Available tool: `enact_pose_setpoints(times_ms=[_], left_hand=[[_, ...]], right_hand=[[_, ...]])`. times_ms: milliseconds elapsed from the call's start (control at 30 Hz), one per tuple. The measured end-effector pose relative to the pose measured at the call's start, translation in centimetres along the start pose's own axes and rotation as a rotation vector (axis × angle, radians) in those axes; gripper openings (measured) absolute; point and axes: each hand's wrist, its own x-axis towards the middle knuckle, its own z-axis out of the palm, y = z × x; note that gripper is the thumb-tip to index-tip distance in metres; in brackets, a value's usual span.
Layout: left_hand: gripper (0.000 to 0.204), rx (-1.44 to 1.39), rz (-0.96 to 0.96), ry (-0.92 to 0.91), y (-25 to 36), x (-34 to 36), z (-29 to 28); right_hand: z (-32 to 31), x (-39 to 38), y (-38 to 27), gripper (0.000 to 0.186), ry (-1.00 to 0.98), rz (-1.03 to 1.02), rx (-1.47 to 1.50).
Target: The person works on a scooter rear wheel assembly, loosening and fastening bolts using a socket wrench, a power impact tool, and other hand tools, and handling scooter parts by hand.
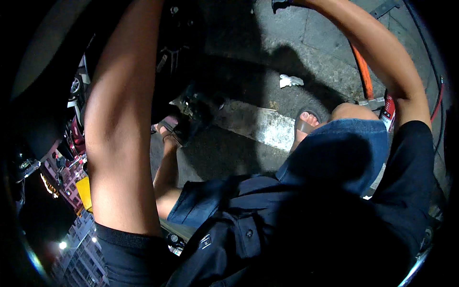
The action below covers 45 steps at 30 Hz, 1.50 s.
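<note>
My left arm (122, 110) stretches up past the frame's top edge beside dark metal parts with bolts (172, 62), apparently of a vehicle; my left hand is out of sight. My right arm (382, 52) curves up to the top edge, where my right hand (291, 3) is only partly visible at a dark object, its fingers unclear. Under that arm lie an orange-handled tool (363, 71) with a metal head and a red can (388, 110). A crumpled white cloth or glove (290, 81) rests on the pavement (325, 57).
My sandaled feet (306, 125) are on the pavement, by a worn white painted stripe (267, 134). A red hose (437, 103) and a black cable (420, 28) run along the right. Parked vehicles (76, 115), a yellow object (83, 193) and lit buildings (79, 244) show at left.
</note>
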Motion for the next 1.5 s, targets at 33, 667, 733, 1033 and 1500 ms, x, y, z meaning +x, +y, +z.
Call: enact_pose_setpoints(times_ms=[33,667,733,1033,1500], left_hand=[[0.033,0.147,0.032,-0.136,0.1,0.2,0.4],[0.032,-1.468,-0.296,0.671,11.4,-16.9,-11.7],[0.03,-1.716,-0.518,0.546,14.2,-21.2,-9.1],[0.041,-2.612,-1.267,0.852,20.6,-19.3,2.4],[0.052,-2.482,-1.082,1.087,22.4,-15.5,2.9]], right_hand=[[-0.3,0.9,0.8,0.034,-0.509,0.48,0.598],[6.5,-27.1,-9.6,0.032,-0.468,1.08,0.89],[10.7,-26.7,-10.6,0.034,-0.555,1.005,0.94],[2.1,-27.1,-9.7,0.047,-0.559,1.027,0.603],[-3.2,-27.9,-5.1,0.024,-0.477,1.054,0.273]])
